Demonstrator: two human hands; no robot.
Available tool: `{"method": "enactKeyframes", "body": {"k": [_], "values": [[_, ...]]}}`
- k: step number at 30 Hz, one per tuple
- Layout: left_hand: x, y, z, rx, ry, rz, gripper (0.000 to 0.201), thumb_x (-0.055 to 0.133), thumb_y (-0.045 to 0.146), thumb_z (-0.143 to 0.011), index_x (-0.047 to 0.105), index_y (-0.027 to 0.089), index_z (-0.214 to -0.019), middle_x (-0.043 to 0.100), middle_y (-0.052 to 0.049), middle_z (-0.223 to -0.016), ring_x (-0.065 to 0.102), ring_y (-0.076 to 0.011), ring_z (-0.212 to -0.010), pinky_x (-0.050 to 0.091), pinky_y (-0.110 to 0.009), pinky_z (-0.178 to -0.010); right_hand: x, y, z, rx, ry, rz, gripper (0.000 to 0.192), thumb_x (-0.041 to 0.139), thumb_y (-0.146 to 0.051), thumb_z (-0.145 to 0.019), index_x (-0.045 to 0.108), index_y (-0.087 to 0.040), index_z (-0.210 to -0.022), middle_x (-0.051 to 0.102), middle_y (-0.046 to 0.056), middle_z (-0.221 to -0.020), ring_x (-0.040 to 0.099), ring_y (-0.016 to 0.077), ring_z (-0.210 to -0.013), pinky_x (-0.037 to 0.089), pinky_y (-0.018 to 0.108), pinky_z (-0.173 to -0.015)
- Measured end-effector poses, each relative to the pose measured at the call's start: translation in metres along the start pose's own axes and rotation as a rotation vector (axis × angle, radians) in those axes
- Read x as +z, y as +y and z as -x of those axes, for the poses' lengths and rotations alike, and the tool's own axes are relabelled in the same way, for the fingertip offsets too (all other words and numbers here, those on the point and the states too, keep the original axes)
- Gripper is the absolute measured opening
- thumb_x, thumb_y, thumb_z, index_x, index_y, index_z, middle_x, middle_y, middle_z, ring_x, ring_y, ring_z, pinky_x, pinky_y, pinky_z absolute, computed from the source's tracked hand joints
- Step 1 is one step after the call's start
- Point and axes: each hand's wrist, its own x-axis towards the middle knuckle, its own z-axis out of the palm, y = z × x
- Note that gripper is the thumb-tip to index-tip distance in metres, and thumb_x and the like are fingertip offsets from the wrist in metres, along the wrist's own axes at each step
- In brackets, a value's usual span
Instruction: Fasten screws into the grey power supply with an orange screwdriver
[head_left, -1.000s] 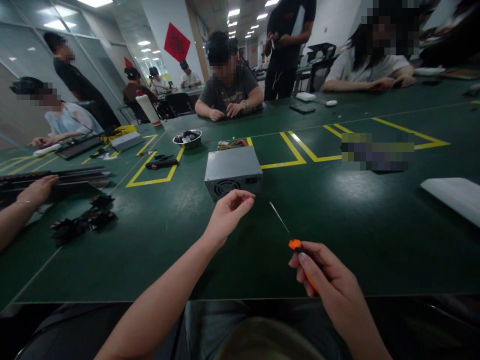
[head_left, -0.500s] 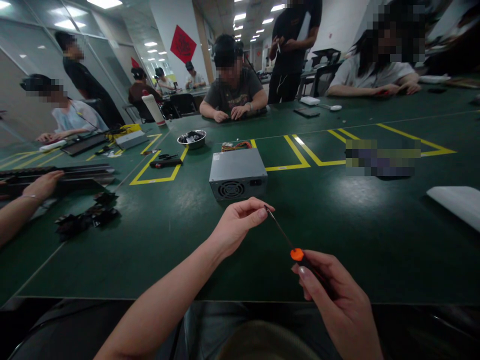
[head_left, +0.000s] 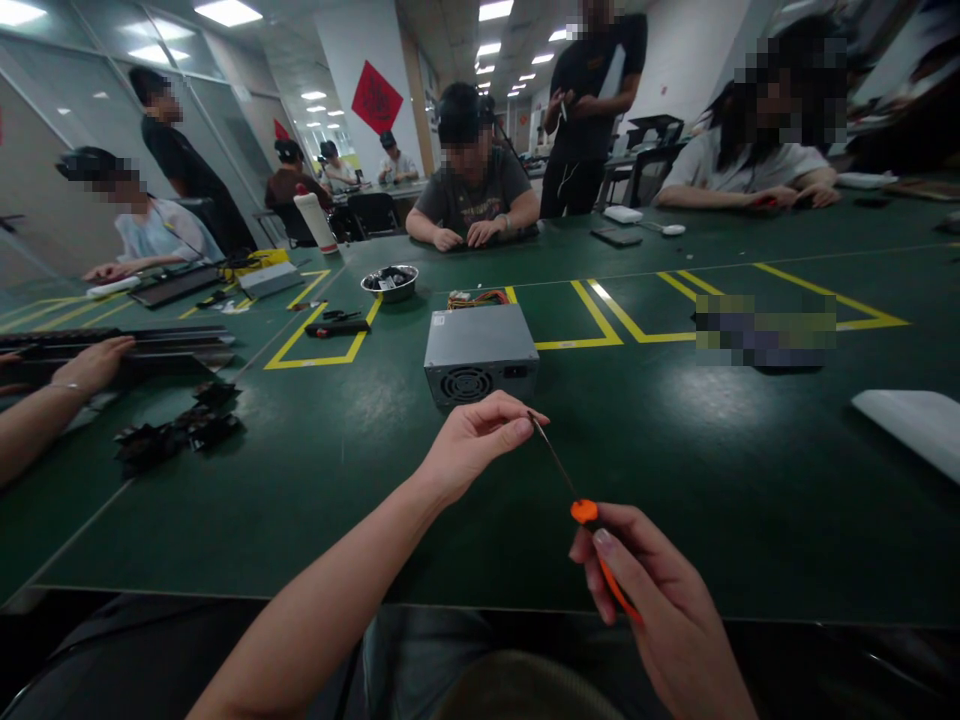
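My right hand (head_left: 660,590) is closed around the black and orange handle of a screwdriver (head_left: 583,512), its thin shaft slanting up to the left. The shaft's tip meets the pinched thumb and forefinger of my left hand (head_left: 487,440). Whether a small part sits between those fingers is too small to tell. Just beyond my left hand stands a grey metal computer power supply (head_left: 480,335), its fan grille and socket facing me and coloured cables at its back.
The green table (head_left: 420,530) carries yellow tape outlines. A metal bowl (head_left: 390,292) of dark parts stands beyond. Black bundles (head_left: 180,430) lie at left, near another person's hand (head_left: 97,365). At right are a white object (head_left: 911,425) and a blurred-out item (head_left: 765,330). Several people sit around.
The screwdriver handle has turned in my right hand, so more orange shows, and has shifted slightly left. My left hand keeps its pinch at the tip. The view has tilted slightly.
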Motion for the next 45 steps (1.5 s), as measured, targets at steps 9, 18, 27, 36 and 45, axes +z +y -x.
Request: {"method": "enactKeyframes", "body": {"k": [9,18,27,36,45], "values": [[-0.029,-0.005,-0.012,0.133,0.292,-0.510,0.026,0.049,0.039,-0.083,0.052,0.017,-0.070,0.047,0.003,-0.064,0.043,-0.0085,-0.060,0.034,-0.021,-0.058,0.014,-0.012,-0.032,0.206,0.030,-0.347,0.020,0.064,-0.033,-0.072,0.060,-0.017,-0.083,0.057,0.000,-0.068,0.046,0.0069,-0.055,0.034,0.015,-0.041],[-0.053,-0.017,-0.030,0.522,0.435,-1.432,0.030,0.037,0.018,-0.089,0.048,0.020,-0.117,0.051,-0.008,-0.124,0.045,-0.0181,-0.114,0.027,-0.038,-0.100,0.035,-0.012,-0.058,0.340,0.036,-0.423,0.017,0.066,-0.027,-0.070,0.060,-0.015,-0.082,0.057,0.000,-0.067,0.048,0.0059,-0.054,0.035,0.013,-0.039],[-0.059,-0.023,-0.026,0.458,0.367,-1.515,0.036,0.039,0.018,-0.086,0.046,0.019,-0.121,0.051,-0.005,-0.127,0.042,-0.0175,-0.119,0.026,-0.036,-0.103,0.046,-0.011,-0.069,0.367,0.091,-0.453,0.012,0.061,-0.021,-0.074,0.061,-0.013,-0.083,0.057,0.001,-0.066,0.048,0.0046,-0.051,0.035,0.011,-0.036],[-0.058,-0.021,-0.026,0.452,0.367,-1.517,0.036,0.041,0.018,-0.085,0.047,0.018,-0.121,0.052,-0.005,-0.126,0.042,-0.0179,-0.119,0.026,-0.037,-0.102,0.052,-0.013,-0.071,0.392,0.105,-0.466,0.011,0.058,-0.020,-0.077,0.061,-0.012,-0.083,0.056,0.001,-0.065,0.048,0.0044,-0.049,0.035,0.011,-0.035],[-0.057,-0.021,-0.026,0.436,0.370,-1.523,0.037,0.041,0.017,-0.085,0.046,0.018,-0.121,0.051,-0.005,-0.127,0.041,-0.0177,-0.120,0.026,-0.037,-0.103,0.055,-0.013,-0.072,0.405,0.106,-0.512,0.011,0.057,-0.019,-0.078,0.061,-0.012,-0.083,0.056,0.001,-0.064,0.047,0.0040,-0.047,0.033,0.011,-0.034]]}}
